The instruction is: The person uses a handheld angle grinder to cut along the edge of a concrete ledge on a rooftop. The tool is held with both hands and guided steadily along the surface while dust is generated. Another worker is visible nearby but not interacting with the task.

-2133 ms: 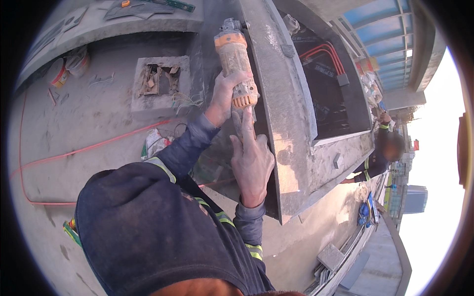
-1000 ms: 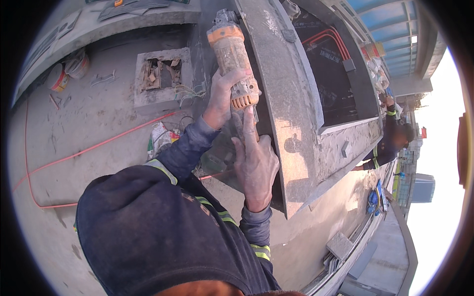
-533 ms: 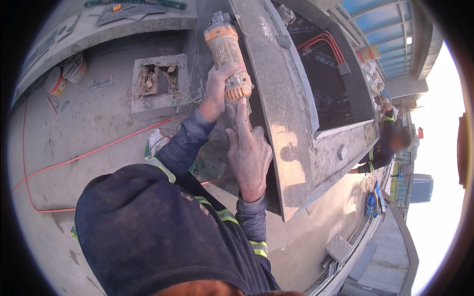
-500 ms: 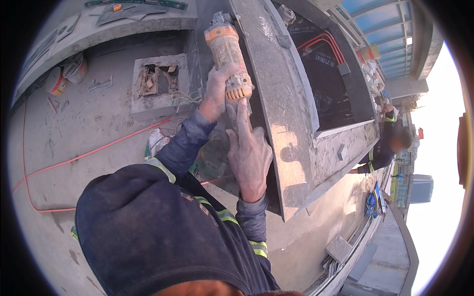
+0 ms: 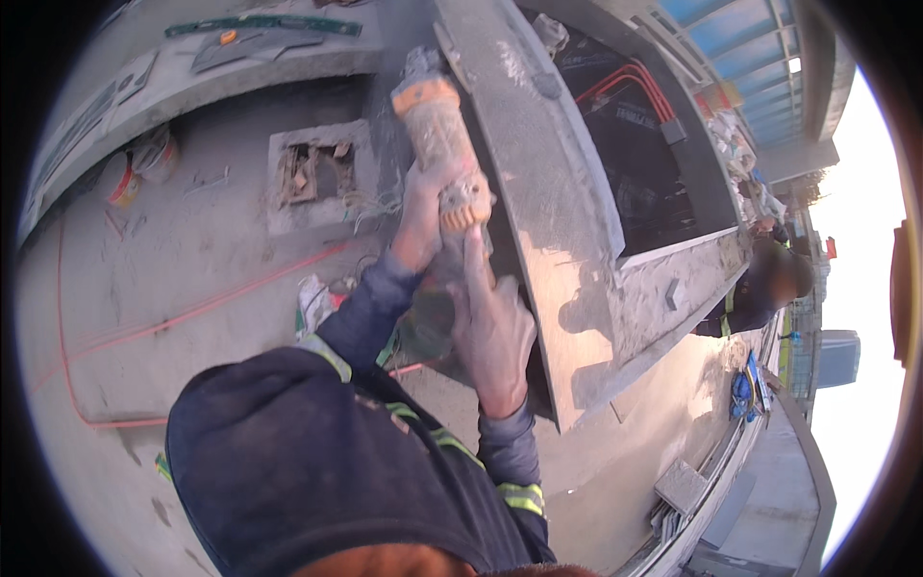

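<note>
A dusty angle grinder [image 5: 437,130] with orange end parts lies lengthwise along the left edge of a grey stone slab [image 5: 524,144]. My left hand [image 5: 430,207] is wrapped around its body near the rear. At the rear end is my right hand [image 5: 495,337], its index finger stretched out against the orange vented cap. The other right fingers curl beneath and are partly hidden; they appear to grip the tail end. The grinder's head [image 5: 423,63] points away from me, and its disc cannot be made out.
Left, a square opening [image 5: 317,175] holds rubble; a red hose [image 5: 202,300] crosses the floor near buckets [image 5: 154,154]. A green level [image 5: 264,24] lies on the far ledge. Red pipes [image 5: 630,88] rise inside the dark recess. Another person [image 5: 764,284] works at the right.
The grinder and both hands have shifted slightly toward me along the slab edge. My grip looks the same. The whole view has shifted a little, and the hands are slightly blurred.
</note>
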`<state>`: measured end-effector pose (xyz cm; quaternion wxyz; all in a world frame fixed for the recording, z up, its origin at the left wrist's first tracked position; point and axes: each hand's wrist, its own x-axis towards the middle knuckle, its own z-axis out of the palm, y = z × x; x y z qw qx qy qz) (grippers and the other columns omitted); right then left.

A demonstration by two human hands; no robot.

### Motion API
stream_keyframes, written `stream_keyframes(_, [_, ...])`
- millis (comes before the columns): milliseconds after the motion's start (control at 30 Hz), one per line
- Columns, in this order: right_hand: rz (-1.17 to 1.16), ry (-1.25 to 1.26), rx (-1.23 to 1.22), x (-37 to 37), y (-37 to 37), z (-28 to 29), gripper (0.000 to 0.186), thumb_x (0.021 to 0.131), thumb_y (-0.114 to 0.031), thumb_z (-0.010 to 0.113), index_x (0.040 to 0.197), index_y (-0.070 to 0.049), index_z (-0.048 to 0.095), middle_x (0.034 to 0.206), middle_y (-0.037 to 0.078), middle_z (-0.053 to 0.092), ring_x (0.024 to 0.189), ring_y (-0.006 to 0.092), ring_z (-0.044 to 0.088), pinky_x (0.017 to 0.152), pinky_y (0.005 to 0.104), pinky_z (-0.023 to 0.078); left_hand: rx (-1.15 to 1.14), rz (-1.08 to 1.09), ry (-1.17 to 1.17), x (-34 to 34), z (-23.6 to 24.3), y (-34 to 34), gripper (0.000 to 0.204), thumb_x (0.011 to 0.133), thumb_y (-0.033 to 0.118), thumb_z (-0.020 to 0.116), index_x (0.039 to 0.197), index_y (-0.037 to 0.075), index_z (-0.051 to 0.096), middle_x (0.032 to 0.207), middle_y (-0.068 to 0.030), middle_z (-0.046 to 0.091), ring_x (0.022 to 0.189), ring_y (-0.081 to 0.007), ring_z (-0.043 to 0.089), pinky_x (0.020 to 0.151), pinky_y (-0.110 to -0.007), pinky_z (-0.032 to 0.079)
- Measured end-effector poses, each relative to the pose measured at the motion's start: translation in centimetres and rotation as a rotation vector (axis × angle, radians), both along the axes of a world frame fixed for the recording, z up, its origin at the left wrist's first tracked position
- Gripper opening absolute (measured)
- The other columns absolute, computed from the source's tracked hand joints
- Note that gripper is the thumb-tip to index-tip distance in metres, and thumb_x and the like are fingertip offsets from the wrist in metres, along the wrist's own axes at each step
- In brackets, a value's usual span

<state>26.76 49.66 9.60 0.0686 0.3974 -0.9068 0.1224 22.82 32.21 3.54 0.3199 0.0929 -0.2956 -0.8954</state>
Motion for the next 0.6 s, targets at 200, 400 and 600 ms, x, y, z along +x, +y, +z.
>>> stream_keyframes(200, [-0.045,-0.001,0.044,-0.7,-1.1,0.3,0.088,0.096,-0.021,0.079,0.172,-0.027,0.037,0.083,0.017,0.057,0.062,0.0355,0.064,0.057,0.0478,0.051,0.051,-0.04,0.047,-1.7,-0.5,-1.0,0.042,0.097,0.031,0.071,0.12,-0.002,0.063,0.095,-0.0151,0.072,0.075,-0.0268,0.077,0.065,-0.038,0.066])
stream_keyframes(400, [-0.039,0.037,0.029,-0.8,-1.3,0.4,0.086,0.096,-0.021,0.079,0.172,-0.027,0.038,0.081,0.018,0.057,0.062,0.0357,0.064,0.057,0.0479,0.051,0.037,-0.042,0.046,-1.7,0.3,-1.2,0.039,0.097,0.031,0.072,0.116,-0.002,0.065,0.093,-0.0143,0.072,0.076,-0.0251,0.078,0.067,-0.036,0.066])
stream_keyframes(600, [-0.031,0.028,0.017,0.4,0.9,-0.4,0.087,0.097,-0.022,0.079,0.173,-0.029,0.036,0.081,0.018,0.058,0.061,0.0359,0.063,0.059,0.0495,0.05,0.058,-0.025,0.053,-0.8,-0.4,0.4,0.039,0.094,0.027,0.074,0.118,-0.001,0.063,0.094,-0.0154,0.073,0.076,-0.0271,0.078,0.067,-0.038,0.067])
